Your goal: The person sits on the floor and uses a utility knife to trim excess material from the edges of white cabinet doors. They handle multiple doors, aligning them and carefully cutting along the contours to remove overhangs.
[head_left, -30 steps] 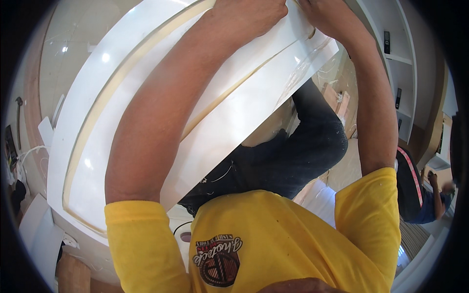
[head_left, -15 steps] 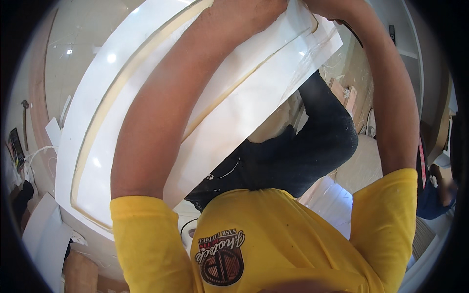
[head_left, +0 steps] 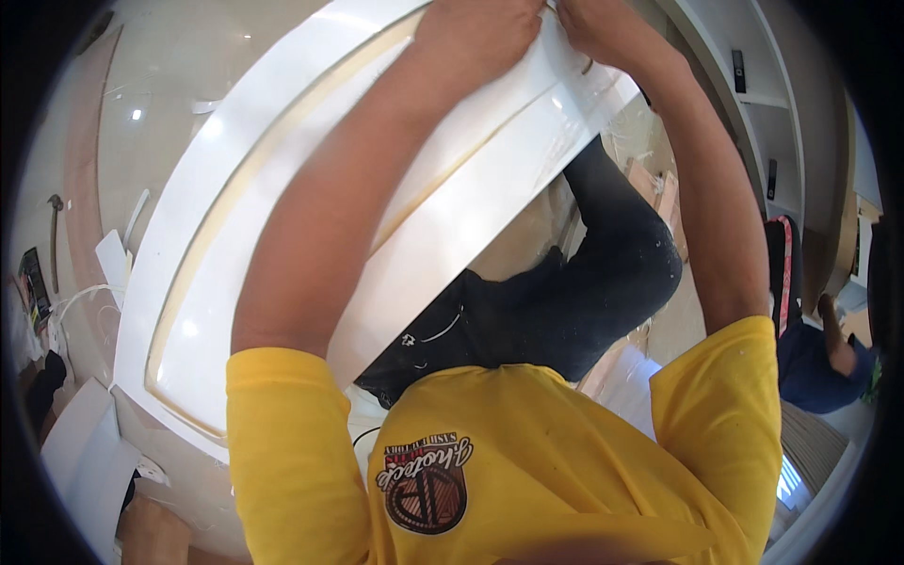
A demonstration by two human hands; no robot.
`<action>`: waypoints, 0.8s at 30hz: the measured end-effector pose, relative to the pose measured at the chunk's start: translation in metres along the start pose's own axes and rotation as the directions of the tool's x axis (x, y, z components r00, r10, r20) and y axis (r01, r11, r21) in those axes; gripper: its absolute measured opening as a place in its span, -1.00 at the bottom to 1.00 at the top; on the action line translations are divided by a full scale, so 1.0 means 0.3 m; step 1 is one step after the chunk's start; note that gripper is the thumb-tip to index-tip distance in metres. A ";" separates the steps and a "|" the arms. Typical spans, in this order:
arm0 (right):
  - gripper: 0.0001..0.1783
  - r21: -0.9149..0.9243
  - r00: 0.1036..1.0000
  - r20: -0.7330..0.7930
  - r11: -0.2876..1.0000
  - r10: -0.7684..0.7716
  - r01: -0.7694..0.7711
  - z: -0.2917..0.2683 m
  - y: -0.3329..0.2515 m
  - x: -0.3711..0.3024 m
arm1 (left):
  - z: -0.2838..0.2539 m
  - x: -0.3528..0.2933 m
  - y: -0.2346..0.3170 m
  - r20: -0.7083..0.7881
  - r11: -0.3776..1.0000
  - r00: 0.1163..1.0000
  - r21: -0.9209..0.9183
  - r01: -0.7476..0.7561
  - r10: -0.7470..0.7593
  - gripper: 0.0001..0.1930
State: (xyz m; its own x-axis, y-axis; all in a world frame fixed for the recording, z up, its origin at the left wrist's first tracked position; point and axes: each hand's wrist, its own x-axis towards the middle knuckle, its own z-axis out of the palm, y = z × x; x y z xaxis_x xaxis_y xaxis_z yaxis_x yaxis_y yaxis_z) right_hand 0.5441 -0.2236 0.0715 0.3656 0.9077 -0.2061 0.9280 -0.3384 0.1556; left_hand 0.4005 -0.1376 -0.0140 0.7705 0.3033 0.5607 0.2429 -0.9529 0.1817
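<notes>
A large white glossy panel [head_left: 443, 254] lies slanted across my lap, with a curved tan band [head_left: 202, 240] running near its outer edge and a second tan line across its middle. At the upper edge of the picture my left hand [head_left: 490, 38] rests over the panel, fingers curled. Close beside it, my right hand [head_left: 603, 33] is also closed, over the panel's far right part. A sliver of something tan shows between the two hands. The fingertips are turned away or cut off, so what they pinch cannot be made out.
A hammer [head_left: 55, 240] lies on the floor at far left, near white offcuts [head_left: 113, 259] and a cable. Wood pieces [head_left: 659, 193] lie beyond my knee. White shelving [head_left: 763, 113] stands at right. Another person [head_left: 824, 367] in dark clothing is at the right edge.
My right hand has moved left, close up to my left hand. The view has shifted slightly, showing more of the shelving and the other person at right.
</notes>
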 end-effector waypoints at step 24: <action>-0.72 0.301 0.934 -0.342 0.930 -0.104 0.213 0.058 0.107 0.078 | -0.031 0.018 0.004 0.131 0.995 0.987 -0.036 0.094 -0.089 -0.64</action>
State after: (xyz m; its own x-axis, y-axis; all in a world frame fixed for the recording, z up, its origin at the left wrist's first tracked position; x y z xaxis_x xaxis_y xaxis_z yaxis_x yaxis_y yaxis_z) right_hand 0.5835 -0.2176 0.0549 0.2208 0.9677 0.1220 0.9621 -0.1956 -0.1898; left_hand 0.3994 -0.1370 -0.0034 0.8162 0.3836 0.4320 0.2930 -0.9193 0.2628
